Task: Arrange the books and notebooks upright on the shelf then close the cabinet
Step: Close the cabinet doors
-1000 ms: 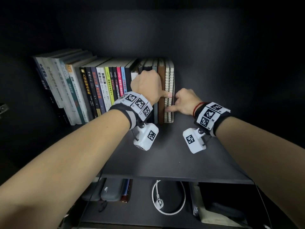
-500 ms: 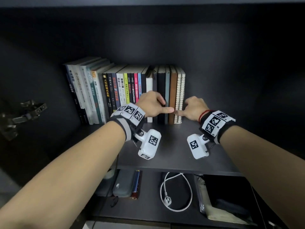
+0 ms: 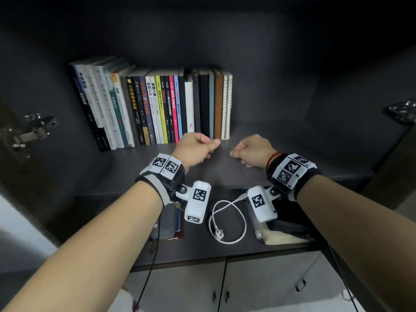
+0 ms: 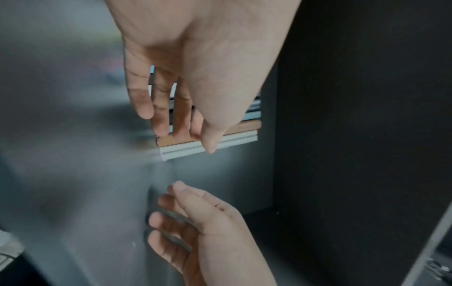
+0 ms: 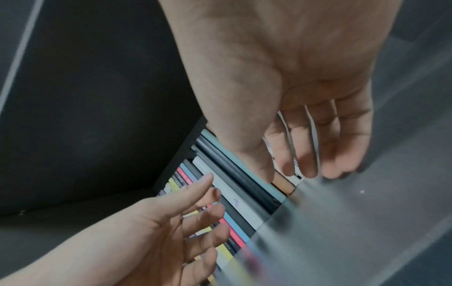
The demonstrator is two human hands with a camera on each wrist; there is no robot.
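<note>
A row of books (image 3: pixel 139 109) and notebooks (image 3: pixel 211 104) is standing upright on the dark cabinet shelf (image 3: pixel 281 140), spines facing out: white, black, yellow, pink, blue, then brown and pale spiral-bound at the right end. The left hand (image 3: pixel 194 148) and right hand (image 3: pixel 253 150) are hovering just before them, fingers relaxed, grasping nothing.

The row of upright books (image 3: pixel 157 109) is filling the left-centre of the shelf (image 3: pixel 281 136), leaving bare board lying open toward the right of the frame, while hinges (image 3: pixel 33 129) are jutting in at both side edges.
</note>
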